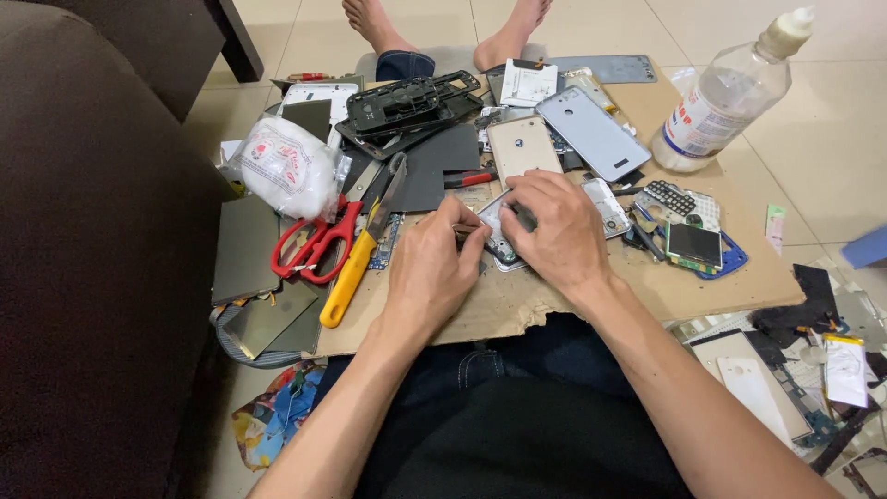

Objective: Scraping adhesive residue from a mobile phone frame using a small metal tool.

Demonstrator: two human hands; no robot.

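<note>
Two hands (499, 245), opened phone (504, 242) beneath them

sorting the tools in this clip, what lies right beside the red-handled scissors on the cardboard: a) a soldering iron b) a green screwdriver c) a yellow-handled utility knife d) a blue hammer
c: a yellow-handled utility knife lies just right of the red-handled scissors on the cardboard, left of the left hand.
</note>
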